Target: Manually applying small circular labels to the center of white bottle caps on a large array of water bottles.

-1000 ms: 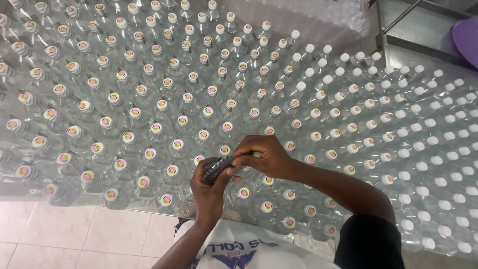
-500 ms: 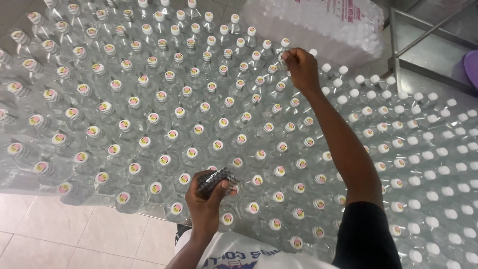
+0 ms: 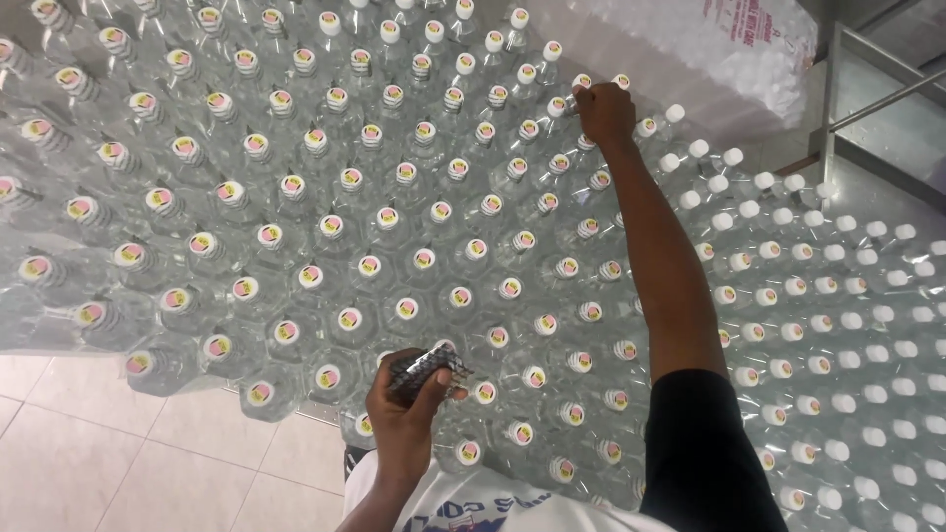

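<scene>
A dense field of clear plastic bottles (image 3: 424, 258) stands upright below me. Those on the left carry pink and yellow seals on their caps; those on the right (image 3: 818, 286) show plain white caps. My left hand (image 3: 409, 404) is low in the middle, closed around a small stack of dark shiny cap seals (image 3: 422, 366). My right hand (image 3: 603, 110) is stretched far forward, fingers pinched on the cap of a bottle at the far edge of the sealed group, apparently pressing a seal onto it.
A large clear bag of white caps (image 3: 690, 49) lies at the top right. A metal frame (image 3: 867, 108) stands at the far right. Pale floor tiles (image 3: 118, 443) show at the bottom left, beyond the edge of the bottles.
A second ago both hands met at the seal stack. My right hand then reached far forward to a bottle cap and now presses down on it. The left hand stayed put.
</scene>
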